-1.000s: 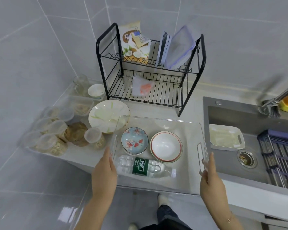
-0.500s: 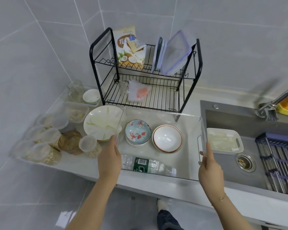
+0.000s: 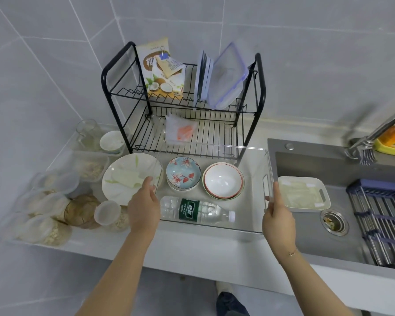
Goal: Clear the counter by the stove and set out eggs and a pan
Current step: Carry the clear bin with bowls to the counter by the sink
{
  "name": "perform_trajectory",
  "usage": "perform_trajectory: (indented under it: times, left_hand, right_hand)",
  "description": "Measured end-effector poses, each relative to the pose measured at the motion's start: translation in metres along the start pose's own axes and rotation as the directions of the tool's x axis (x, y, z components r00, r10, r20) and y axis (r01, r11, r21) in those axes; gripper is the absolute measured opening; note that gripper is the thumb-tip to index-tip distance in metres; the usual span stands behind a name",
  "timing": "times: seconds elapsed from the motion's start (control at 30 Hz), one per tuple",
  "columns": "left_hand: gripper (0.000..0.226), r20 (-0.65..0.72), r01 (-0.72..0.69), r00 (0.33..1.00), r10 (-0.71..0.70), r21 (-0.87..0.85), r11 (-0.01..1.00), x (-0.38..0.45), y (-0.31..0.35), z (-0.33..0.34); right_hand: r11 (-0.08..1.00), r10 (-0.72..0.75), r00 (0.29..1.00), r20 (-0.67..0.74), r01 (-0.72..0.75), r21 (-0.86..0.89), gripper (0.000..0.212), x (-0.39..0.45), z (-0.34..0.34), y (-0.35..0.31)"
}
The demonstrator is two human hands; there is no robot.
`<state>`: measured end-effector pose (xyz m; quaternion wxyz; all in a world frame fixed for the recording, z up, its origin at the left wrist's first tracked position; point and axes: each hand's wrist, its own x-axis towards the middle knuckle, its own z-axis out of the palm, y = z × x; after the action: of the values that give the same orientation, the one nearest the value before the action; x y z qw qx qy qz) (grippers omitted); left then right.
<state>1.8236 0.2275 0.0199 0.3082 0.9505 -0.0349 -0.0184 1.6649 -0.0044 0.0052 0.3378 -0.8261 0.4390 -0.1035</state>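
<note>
A clear plastic bin (image 3: 253, 156) stands on the white counter between the dish rack and the sink. Inside it are a blue flowered bowl (image 3: 183, 173), a white bowl with a red rim (image 3: 223, 180) and a water bottle with a green label (image 3: 196, 209) lying on its side. My left hand (image 3: 144, 205) grips the bin's left wall. My right hand (image 3: 277, 215) grips the handle in its right wall. No eggs or pan are in view.
A black two-tier dish rack (image 3: 183, 106) stands behind the bin. A large white plate (image 3: 126, 179) and several lidded food tubs (image 3: 46, 213) crowd the counter to the left. The sink (image 3: 310, 236) on the right holds a white tray (image 3: 303, 193) and a drying rack (image 3: 383, 220).
Both hands carried the bin forward over the counter toward the dish rack, and it now sits further in from the front edge. The grips on its sides are unchanged.
</note>
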Motion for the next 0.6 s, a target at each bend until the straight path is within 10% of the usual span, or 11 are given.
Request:
perform_trajectory:
  times: [0.6]
  left_hand:
    - [0.038, 0.025, -0.005, 1.0, 0.005, -0.016, 1.0, 0.0049, 0.0007, -0.0011]
  right_hand:
    - [1.0, -0.011, 1.0, 0.025, 0.01, 0.027, 0.063, 0.0016, -0.0034, -0.0045]
